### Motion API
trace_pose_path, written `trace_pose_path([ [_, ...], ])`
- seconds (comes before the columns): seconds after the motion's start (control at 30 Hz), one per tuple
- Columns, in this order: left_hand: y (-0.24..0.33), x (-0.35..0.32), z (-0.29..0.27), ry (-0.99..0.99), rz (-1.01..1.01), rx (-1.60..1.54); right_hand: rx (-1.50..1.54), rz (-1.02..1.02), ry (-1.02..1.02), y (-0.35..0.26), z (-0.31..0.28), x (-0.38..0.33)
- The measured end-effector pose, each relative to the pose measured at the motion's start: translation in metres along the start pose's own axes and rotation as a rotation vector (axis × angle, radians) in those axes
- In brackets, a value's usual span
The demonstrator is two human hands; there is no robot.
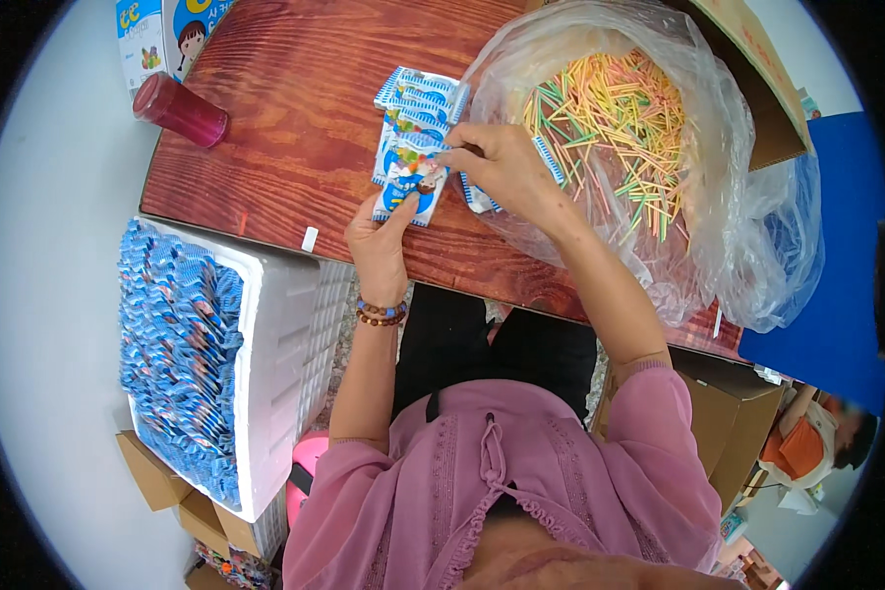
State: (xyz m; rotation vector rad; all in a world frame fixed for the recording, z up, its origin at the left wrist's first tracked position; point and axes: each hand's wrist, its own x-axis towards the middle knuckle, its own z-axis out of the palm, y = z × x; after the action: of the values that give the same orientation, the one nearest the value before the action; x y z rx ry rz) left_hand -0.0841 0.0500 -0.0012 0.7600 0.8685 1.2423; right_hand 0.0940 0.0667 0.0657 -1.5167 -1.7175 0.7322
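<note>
My left hand [382, 236] grips the lower end of a small blue-and-white packet [408, 182] on the red-brown wooden table [295, 108]. My right hand [497, 162] pinches the packet's top edge with its fingertips closed. More of the same packets [418, 98] lie stacked just beyond it. A few packets [477, 197] rest under my right wrist. Right of my hands a big clear plastic bag [718, 147] holds a heap of thin yellow, green, pink and orange sticks [615, 128].
A white foam box [285, 344] at my left is packed with rows of blue packets [177, 344]. A dark pink cup [179, 110] lies at the table's far left by a printed carton [162, 34]. Cardboard boxes [733, 423] and another person [816, 442] are at right.
</note>
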Motion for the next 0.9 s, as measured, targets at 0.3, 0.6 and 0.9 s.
trace_pose_path([
  [0.3, -0.003, 0.014, -0.002, 0.038, 0.498, 1.056, -0.3, 0.01, 0.069, 0.033, 0.02, 0.04],
  [0.6, -0.01, 0.013, 0.0, 0.073, 0.531, 1.17, -0.284, 0.079, -0.037, 0.065, -0.069, -0.019],
  [0.9, -0.019, 0.013, 0.006, 0.135, 0.579, 1.398, -0.048, 0.121, 0.091, 0.09, -0.061, -0.034],
])
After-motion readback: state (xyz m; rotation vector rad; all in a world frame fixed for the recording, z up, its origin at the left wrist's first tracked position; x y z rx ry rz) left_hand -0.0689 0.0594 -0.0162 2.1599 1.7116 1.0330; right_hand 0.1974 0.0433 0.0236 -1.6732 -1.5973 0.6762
